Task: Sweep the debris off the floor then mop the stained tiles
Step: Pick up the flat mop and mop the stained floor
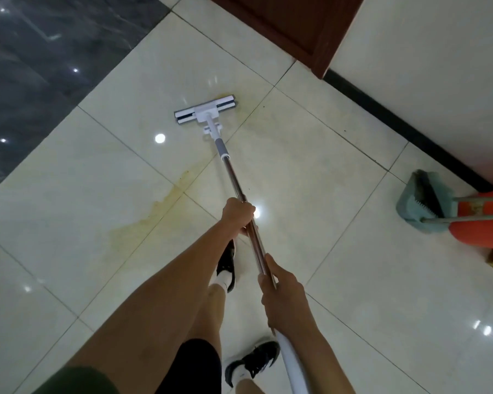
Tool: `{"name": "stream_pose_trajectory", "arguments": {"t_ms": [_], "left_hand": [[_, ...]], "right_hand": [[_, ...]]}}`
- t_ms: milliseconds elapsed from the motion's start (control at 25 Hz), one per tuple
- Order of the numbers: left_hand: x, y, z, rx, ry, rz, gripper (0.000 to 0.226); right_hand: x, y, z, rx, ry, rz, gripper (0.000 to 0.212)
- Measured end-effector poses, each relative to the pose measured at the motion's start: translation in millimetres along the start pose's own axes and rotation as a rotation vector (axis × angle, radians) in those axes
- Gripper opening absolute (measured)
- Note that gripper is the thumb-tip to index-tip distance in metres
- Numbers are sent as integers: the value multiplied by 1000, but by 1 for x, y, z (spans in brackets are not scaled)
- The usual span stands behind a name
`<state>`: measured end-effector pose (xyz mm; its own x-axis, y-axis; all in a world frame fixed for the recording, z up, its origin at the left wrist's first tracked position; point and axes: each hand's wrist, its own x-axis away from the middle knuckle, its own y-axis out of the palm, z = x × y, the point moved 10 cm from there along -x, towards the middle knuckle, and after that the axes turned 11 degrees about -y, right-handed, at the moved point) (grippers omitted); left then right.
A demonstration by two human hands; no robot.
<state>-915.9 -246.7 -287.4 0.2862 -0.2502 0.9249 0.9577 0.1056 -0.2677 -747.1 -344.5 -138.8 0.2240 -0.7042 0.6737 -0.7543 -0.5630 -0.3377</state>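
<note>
Both hands grasp long metal-handled flat mop (228, 163): left hand (237, 213) farther down shaft, right hand (279, 291) near white upper end. White-grey mop head (205, 110) lies well ahead, on yellow-stained cream floor tiles (143, 223).

The left hand (237, 214) is held well forward with its bare arm stretched out nearly straight, and its fingers are curled round the shiny metal mop handle (239, 191), knuckles turned upward. The right hand (281, 291) is kept lower and closer to the body, its forearm bent in from the lower right, and its grip is wrapped round the same handle just above the white end section, thumb laid along the shaft.
</note>
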Motion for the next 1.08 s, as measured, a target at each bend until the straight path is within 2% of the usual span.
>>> {"name": "stream_pose_trajectory", "arguments": {"t_ms": [80, 280, 440, 760, 1080], "left_hand": [[-27, -19, 48, 10, 17, -24, 10], [-85, -95, 177, 72, 26, 34, 12], [-101, -120, 219, 33, 54, 18, 10], [-64, -92, 156, -35, 36, -13, 14], [18, 19, -11, -134, 46, -71, 14]], "right_hand": [[-46, -2, -32, -19, 4, 21, 47], [-173, -1, -132, -32, -47, 22, 47], [-210, -5, -170, -40, -88, 34, 43], [-138, 7, -131, 22, -86, 46, 46], [25, 13, 15, -10, -96, 93, 30]]}}
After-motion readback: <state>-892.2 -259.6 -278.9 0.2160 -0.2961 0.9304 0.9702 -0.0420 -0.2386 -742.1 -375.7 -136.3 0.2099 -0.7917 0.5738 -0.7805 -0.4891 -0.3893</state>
